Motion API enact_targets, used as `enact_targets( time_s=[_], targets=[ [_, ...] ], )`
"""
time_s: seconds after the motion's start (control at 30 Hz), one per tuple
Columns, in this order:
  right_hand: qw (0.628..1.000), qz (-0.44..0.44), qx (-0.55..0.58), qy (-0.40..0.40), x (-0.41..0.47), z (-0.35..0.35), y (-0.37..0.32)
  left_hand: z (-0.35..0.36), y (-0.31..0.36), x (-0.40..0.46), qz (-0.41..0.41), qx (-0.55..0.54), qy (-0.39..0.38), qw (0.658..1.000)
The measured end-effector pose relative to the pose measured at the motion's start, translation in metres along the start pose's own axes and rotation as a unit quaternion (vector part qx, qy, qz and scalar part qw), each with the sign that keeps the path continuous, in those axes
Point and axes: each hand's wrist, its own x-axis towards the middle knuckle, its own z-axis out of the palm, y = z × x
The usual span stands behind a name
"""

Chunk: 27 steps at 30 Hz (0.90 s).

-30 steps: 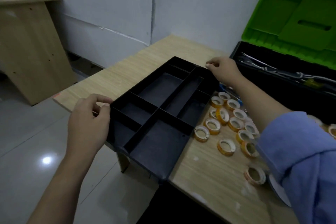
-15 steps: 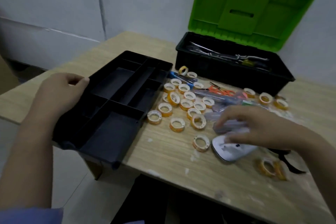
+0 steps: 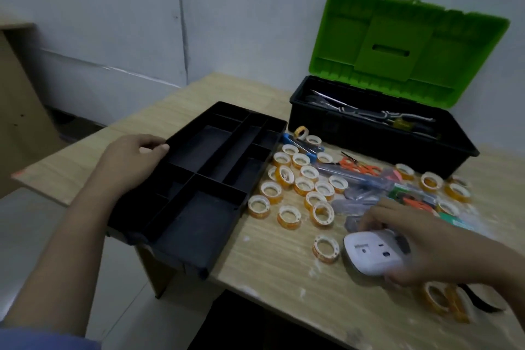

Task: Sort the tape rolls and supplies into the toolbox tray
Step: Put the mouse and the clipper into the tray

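Head view: tray (image 3: pixel 199 179) overhangs the counter (image 3: pixel 270 278) edge; left grip (image 3: pixel 130 162) holds its rim, right grip (image 3: pixel 412 247) clasps a white device (image 3: pixel 369 253)—letting go risks tipping.

I can't read any text, label, brand name or number anywhere in my view. The white device (image 3: pixel 372 254) under my right hand has a few dark marks on its face, but they are too small and blurred for me to tell whether they are letters or openings. The tape rolls (image 3: pixel 301 187) on the counter show only plain white cores and orange-yellow sides, with no print I can make out. The black tray (image 3: pixel 199 167) and the green toolbox lid (image 3: pixel 397 48) carry moulded shapes only, no lettering that I can see.
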Motion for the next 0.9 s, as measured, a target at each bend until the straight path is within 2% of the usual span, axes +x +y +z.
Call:
enact_targets(
  time_s=[0.07,0.13,0.23,0.3,0.37,0.4,0.47,0.53,0.63,0.77,0.9],
  targets=[
    [0.995,-0.008,0.089,0.041,0.002,-0.009,0.004,-0.005,-0.003,0.006,0.014,0.006,-0.03,0.999],
    [0.97,-0.041,0.226,0.08,0.011,-0.017,0.001,-0.013,-0.009,0.015,0.037,0.001,-0.06,0.998],
    [0.893,-0.101,0.424,0.108,0.042,-0.021,-0.015,-0.021,-0.019,0.03,0.066,-0.034,-0.118,0.99],
    [0.826,-0.136,0.539,0.09,0.065,-0.019,-0.033,-0.022,-0.027,0.033,0.064,-0.117,-0.155,0.979],
    [0.776,-0.191,0.598,0.061,0.084,-0.02,-0.058,-0.018,-0.035,0.03,0.041,-0.223,-0.162,0.96],
    [0.768,-0.213,0.602,0.054,0.092,-0.021,-0.073,-0.016,-0.039,0.028,0.036,-0.257,-0.149,0.954],
    [0.78,-0.243,0.573,0.059,0.104,-0.023,-0.101,-0.012,-0.045,0.026,0.056,-0.263,-0.114,0.956],
    [0.817,-0.265,0.509,0.058,0.114,-0.025,-0.124,-0.01,-0.044,0.026,0.073,-0.259,-0.099,0.958],
    [0.854,-0.283,0.436,-0.018,0.128,-0.024,-0.146,-0.01,-0.047,0.026,0.071,-0.269,-0.097,0.956],
    [0.878,-0.296,0.359,-0.113,0.14,-0.021,-0.156,-0.01,-0.052,0.026,0.077,-0.263,-0.088,0.958],
    [0.904,-0.275,0.293,-0.145,0.149,-0.026,-0.157,-0.011,-0.053,0.026,0.077,-0.258,-0.084,0.959]
  ],
)
